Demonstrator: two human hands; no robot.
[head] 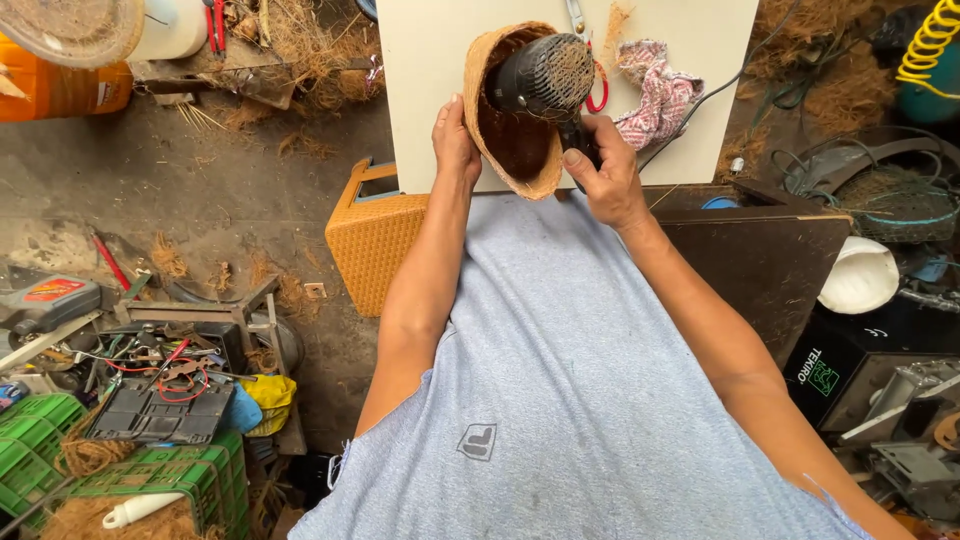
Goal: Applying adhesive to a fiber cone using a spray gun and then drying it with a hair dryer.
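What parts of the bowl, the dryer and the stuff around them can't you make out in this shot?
Head view only:
- Black hair dryer: handle hidden inside the right hand.
- Brown fibre bowl: far inside wall hidden by the dryer; outer side under the left hand.
- Red-handled scissors: mostly behind the dryer.
- Yellow coiled hose: cut off by the edge.

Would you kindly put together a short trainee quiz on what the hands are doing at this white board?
1. True or false: the left hand grips the rim of the coir bowl.
2. Which does the right hand hold? A) red-handled scissors B) black hair dryer C) patterned rag
3. Fill in: the dryer's mesh end points ____ the bowl.

Key: 1 true; 2 B; 3 into.
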